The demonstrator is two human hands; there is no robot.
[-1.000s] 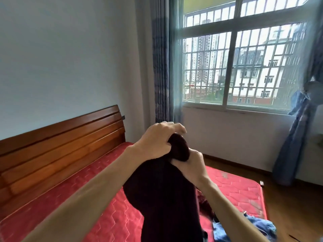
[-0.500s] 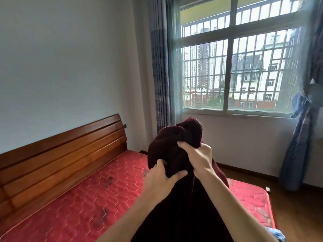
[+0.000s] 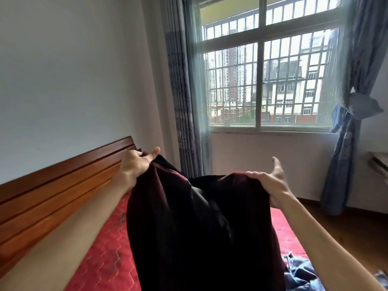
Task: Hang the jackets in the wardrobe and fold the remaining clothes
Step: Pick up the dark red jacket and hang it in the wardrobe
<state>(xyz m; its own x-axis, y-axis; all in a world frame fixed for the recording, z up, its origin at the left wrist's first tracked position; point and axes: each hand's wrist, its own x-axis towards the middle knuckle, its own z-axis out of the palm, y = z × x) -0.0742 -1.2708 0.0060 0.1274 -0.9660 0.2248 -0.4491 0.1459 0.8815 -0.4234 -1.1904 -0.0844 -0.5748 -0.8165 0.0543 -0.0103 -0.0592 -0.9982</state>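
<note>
Hands are both busy here. The person's left hand is clutching one top corner of a dark maroon garment, with the thumb lying along the fabric and the fingers curled in behind it. The right hand is grabbing the other end of the top edge. Its fingers are hooking over the cloth and its thumb is sticking up free. So both hands are grasping the same piece and pulling it out wide between them.

The garment is hanging in the air in front of the person, above the red mattress. Its top edge is sagging a bit in the middle and the rest is dropping straight down out of the bottom of the view. A shinier dark strip is showing down the middle of it, maybe a lining. Honestly, nobody could tell from this whether it's a jacket or something else.

Some blue patterned clothes are lying crumpled near the mattress's right edge, just beside the hanging cloth and partly hidden under the right forearm.

A wooden headboard is running along the mattress's left edge against the pale wall. Beyond the far end of the bed a barred window is letting in daylight. A straight-hanging curtain is covering one side of it, and a tied-back curtain is bunching up at the other. A wooden floor is showing past the mattress's right edge.
</note>
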